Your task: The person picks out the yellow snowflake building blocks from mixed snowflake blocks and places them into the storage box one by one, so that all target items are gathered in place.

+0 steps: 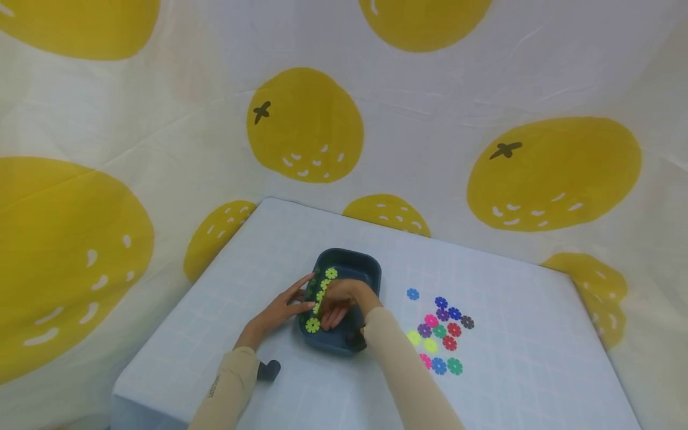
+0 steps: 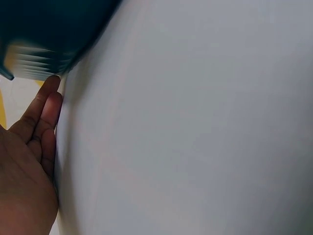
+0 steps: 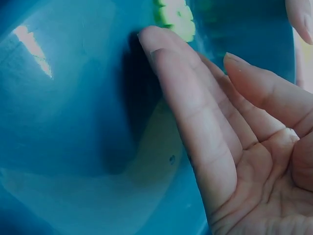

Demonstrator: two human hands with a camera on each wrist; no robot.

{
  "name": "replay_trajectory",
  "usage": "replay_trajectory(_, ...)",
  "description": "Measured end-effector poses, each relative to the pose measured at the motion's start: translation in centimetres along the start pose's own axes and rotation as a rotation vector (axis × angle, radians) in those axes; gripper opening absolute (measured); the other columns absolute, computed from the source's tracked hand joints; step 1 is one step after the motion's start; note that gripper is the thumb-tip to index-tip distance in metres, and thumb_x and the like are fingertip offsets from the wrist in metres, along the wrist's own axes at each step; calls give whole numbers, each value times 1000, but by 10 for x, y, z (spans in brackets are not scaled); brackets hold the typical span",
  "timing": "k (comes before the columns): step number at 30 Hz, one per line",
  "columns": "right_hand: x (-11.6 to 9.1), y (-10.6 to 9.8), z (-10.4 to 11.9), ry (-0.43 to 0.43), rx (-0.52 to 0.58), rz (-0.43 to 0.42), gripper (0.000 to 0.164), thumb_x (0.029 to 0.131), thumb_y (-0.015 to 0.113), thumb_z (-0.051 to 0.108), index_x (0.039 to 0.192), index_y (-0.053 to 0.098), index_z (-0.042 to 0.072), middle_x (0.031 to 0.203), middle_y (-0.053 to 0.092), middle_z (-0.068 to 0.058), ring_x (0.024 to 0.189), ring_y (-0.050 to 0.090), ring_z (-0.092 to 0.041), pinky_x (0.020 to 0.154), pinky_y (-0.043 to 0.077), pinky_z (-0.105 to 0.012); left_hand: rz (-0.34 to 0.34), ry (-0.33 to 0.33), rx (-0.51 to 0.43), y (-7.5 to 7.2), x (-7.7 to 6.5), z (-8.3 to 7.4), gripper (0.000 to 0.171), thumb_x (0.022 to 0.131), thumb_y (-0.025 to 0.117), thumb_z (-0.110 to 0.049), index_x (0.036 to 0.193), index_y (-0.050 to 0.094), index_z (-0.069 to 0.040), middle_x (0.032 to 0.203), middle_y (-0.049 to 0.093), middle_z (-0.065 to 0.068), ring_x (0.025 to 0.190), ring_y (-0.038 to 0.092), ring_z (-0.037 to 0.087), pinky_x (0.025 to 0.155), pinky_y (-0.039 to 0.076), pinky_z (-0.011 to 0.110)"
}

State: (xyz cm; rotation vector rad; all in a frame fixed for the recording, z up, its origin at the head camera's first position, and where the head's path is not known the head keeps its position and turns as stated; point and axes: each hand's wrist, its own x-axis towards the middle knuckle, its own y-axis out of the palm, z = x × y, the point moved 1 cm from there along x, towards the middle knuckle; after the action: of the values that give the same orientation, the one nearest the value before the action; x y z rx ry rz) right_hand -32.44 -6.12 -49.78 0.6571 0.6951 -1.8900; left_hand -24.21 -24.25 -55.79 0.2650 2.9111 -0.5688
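In the head view a dark teal plastic basket (image 1: 349, 257) with slotted sides stands on the table. A row of yellow-green notched flower discs (image 1: 312, 325) runs along its left inner side. My left hand (image 1: 282, 307) is at the left wall, thumb and index finger spread at the rim; in the left wrist view its extended fingers (image 2: 44, 105) touch the basket's outer side low down. My right hand (image 1: 341, 298) reaches inside the basket, hiding part of the row. Its fingers (image 3: 188, 93) are extended, fingertips close to a disc (image 3: 178, 17), with nothing in the palm.
Several loose discs (image 1: 439, 331) in mixed colours lie right of the basket, partly behind the right forearm. One blue disc (image 1: 412, 294) sits apart. The white-covered table (image 1: 516, 358) meets a curtain (image 1: 430, 149) with yellow fruit prints behind. A dark device (image 1: 269, 370) shows by the left wrist.
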Motion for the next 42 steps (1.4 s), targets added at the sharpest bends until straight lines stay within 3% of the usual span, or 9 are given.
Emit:
replay_trajectory(7,-9,-5,2,-11,38,-8,23,93,64,10,100,74,-10,96,74,-24,67,74,-18,69,61,-31,0,12,7,0,1,0,72,93,67,-42,153,27,-48,159,35,10,139,40,32,114,26,64)
replay_trajectory(10,-17,-9,3,-55,73,-6,26,94,64,10,104,72,-12,96,74,-24,70,75,-19,68,61,-30,-5,9,9,0,1,2,72,93,68,-43,152,28,-49,157,37,11,139,39,32,115,26,64)
replay_trajectory(15,-45,-26,-2,-174,136,-38,28,97,59,11,109,70,-12,94,75,-23,75,76,-22,68,61,-33,6,8,12,2,2,3,72,93,67,-43,152,26,-50,152,42,13,139,40,33,114,26,64)
replay_trajectory(18,-71,-45,-11,-195,187,-75,27,100,56,12,109,71,-9,95,75,-21,78,76,-23,71,61,-34,0,12,13,1,2,2,72,93,67,-43,152,26,-51,150,44,14,138,40,33,114,26,65)
replay_trajectory(24,-121,-76,-61,-234,240,-156,33,102,55,19,116,67,-8,100,75,-18,89,75,-27,76,60,-34,-1,16,27,-1,0,1,73,93,66,-45,152,24,-51,154,39,12,140,38,33,117,22,64)
replay_trajectory(31,-152,-83,-138,-305,325,-207,34,102,55,19,118,66,-9,105,74,-20,101,71,-34,83,58,-35,-5,24,29,-4,-1,3,73,95,65,-41,154,23,-49,157,34,16,142,35,38,117,20,66)
replay_trajectory(36,-153,-70,-172,-299,317,-355,45,100,59,27,126,60,-10,110,73,-19,102,72,-31,87,58,-34,1,26,36,-4,-1,3,73,95,65,-40,155,22,-47,159,32,16,142,35,38,118,19,64)
replay_trajectory(42,-147,-45,-179,-298,214,-623,42,96,66,26,125,64,-4,109,73,-15,95,72,-28,87,59,-36,14,26,29,1,1,-1,73,95,65,-39,155,23,-46,160,31,14,142,35,37,119,17,64)
